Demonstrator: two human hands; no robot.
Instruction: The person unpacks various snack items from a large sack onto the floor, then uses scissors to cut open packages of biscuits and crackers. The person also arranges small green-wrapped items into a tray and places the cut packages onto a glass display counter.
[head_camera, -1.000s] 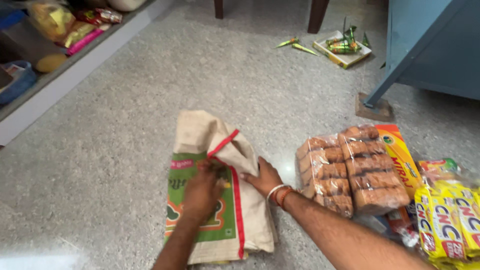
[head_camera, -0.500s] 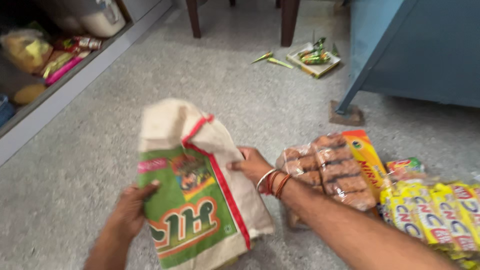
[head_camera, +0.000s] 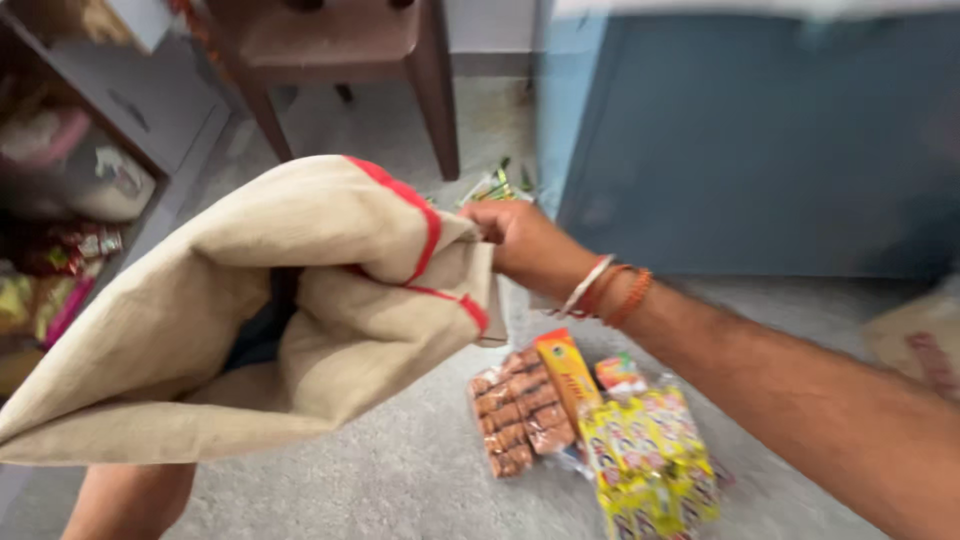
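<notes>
Packets of rusks (head_camera: 515, 420) and yellow biscuits (head_camera: 650, 460) lie on the floor at five o'clock; above them the right hand (head_camera: 520, 240) pinches the sack (head_camera: 250, 320) rim, held aloft; left hand hidden, grip untellable; keep the mouth wide.

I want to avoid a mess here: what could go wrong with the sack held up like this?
The right hand pinches only the red-trimmed edge of the jute sack; it might slip. The left hand is hidden behind the cloth, so its grip is unclear. The sagging sack could drop onto the rusk packets below.
</notes>
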